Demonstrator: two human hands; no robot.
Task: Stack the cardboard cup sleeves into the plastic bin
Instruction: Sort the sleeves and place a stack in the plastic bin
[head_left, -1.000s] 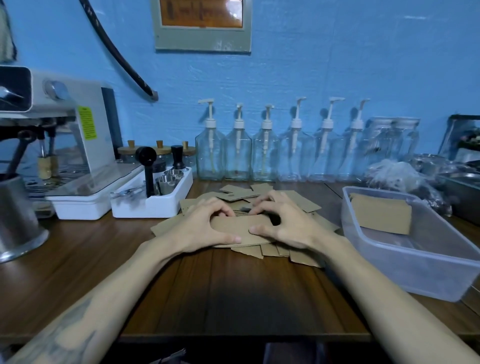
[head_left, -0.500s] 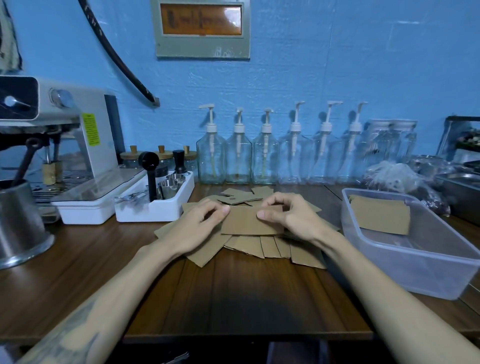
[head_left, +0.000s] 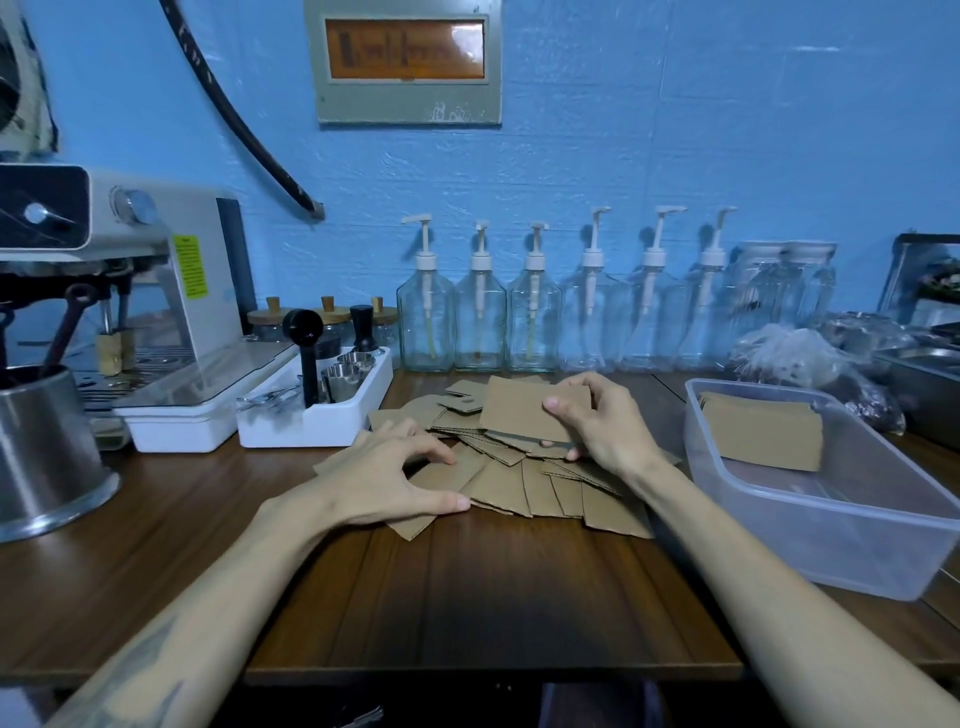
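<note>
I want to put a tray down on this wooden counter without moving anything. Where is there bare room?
The near wooden counter between the forearms is bare, from the fanned brown cardboard sleeves to the front edge. A smaller bare strip lies between the steel cup and the left hand. The back is crowded: white organiser tray, clear pump bottles, clear plastic bin.

A dark wooden table (head_left: 467, 597) carries a fanned pile of cardboard sleeves (head_left: 524, 483), a clear plastic bin (head_left: 841, 525), a white tray (head_left: 317, 421), a coffee machine (head_left: 156, 291), pump bottles (head_left: 480, 317) and what seems a steel jug (head_left: 47, 452).
</note>
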